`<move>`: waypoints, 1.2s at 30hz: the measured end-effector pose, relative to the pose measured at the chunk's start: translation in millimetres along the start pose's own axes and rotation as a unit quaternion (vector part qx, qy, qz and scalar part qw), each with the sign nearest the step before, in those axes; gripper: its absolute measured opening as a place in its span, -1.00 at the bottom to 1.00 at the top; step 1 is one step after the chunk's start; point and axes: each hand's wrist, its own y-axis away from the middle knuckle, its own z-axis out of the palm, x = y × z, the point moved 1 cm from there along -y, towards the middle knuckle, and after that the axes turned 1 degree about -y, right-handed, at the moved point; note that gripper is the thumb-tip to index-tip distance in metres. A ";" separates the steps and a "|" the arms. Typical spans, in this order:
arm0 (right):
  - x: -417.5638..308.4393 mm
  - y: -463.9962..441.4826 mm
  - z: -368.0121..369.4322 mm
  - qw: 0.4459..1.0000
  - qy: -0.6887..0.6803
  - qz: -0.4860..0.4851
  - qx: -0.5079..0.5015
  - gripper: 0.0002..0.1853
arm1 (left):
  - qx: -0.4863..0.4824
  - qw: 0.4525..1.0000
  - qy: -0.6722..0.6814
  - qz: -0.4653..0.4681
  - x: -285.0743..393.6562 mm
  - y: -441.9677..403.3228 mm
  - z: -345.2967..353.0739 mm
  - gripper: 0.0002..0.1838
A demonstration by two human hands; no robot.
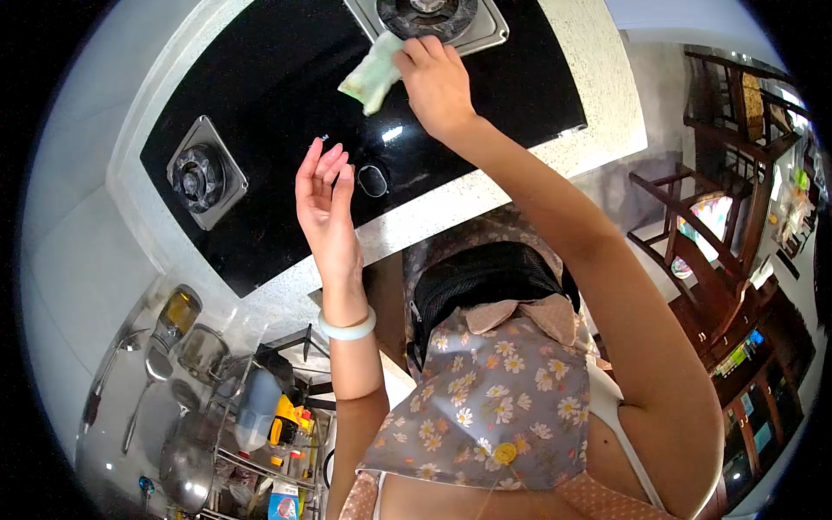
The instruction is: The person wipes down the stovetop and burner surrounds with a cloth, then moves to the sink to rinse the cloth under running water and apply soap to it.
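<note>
My right hand (435, 85) is closed on a pale green cloth (374, 76), pressing it to the black glass cooktop (286, 82) at the front edge of the right burner (429, 17). Part of the cloth spreads out to the left of my fingers. Over the cooktop's front part, my left hand (326, 195) is raised with its palm turned up and its fingers loosely stretched, holding nothing. A pale bangle (347, 325) circles the left wrist. Just right of that hand is a round control knob (373, 180).
The left burner (199, 178) sits on its square metal plate. Speckled white countertop (607, 95) frames the cooktop. At lower left, utensils, including a ladle (159, 364), hang on the wall beside a rack (269, 468) with bottles. Wooden chairs (693, 217) stand at the right.
</note>
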 end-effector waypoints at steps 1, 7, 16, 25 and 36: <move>1.4 -2.4 -0.2 1.000 -0.013 0.018 -0.011 -0.72 | -0.005 1.000 -0.001 0.000 0.6 0.2 3.2 -0.48; 60.4 16.4 -19.6 0.995 0.058 -0.076 -0.017 -0.73 | -0.007 1.000 0.018 -0.014 7.6 -5.4 16.3 -0.46; 147.4 -3.2 -48.7 0.992 0.024 -0.121 -0.026 -0.79 | -0.003 1.000 0.019 -0.006 11.9 -12.1 20.9 -0.46; 121.8 9.3 -36.8 0.996 0.022 -0.084 -0.012 -0.76 | -0.127 0.909 -0.388 0.082 -9.8 -31.3 42.1 -0.32; 89.4 21.2 -20.7 1.000 -0.012 -0.003 -0.019 -0.67 | -0.185 0.700 -0.681 0.110 -17.9 -42.7 57.8 -0.14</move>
